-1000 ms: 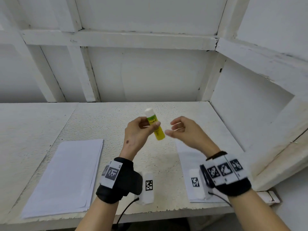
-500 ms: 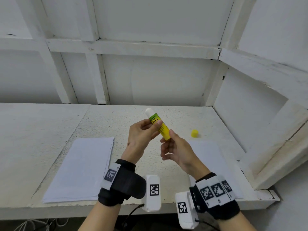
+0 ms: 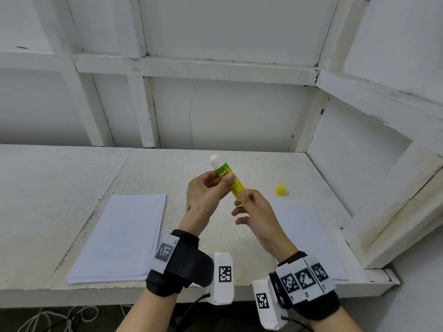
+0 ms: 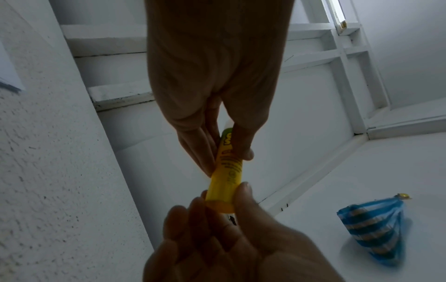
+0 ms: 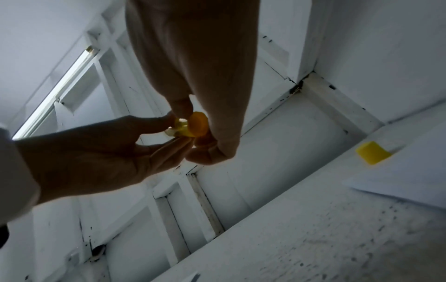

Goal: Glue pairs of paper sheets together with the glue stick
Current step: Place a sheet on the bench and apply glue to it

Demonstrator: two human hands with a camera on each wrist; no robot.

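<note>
A yellow-green glue stick (image 3: 233, 182) is held tilted above the table, uncapped, its white glue tip (image 3: 215, 160) pointing up and away. My left hand (image 3: 219, 180) grips its upper body between thumb and fingers. My right hand (image 3: 241, 200) pinches the bottom end; in the left wrist view thumb and fingers sit round the orange base knob (image 4: 220, 206). The yellow cap (image 3: 280, 190) lies on the table to the right. A stack of white sheets (image 3: 122, 236) lies at the left, and a white sheet (image 3: 304, 231) at the right under my right arm.
The white textured table (image 3: 167, 168) ends at a back wall and a right side wall with slanted white beams (image 3: 395, 212). A blue-and-white striped cloth object (image 4: 376, 230) shows in the left wrist view. Cables hang below the front edge.
My right hand, apart from the stick a second ago, has come in and taken the stick's bottom end. The left hand keeps its grip. The cap has come into view.
</note>
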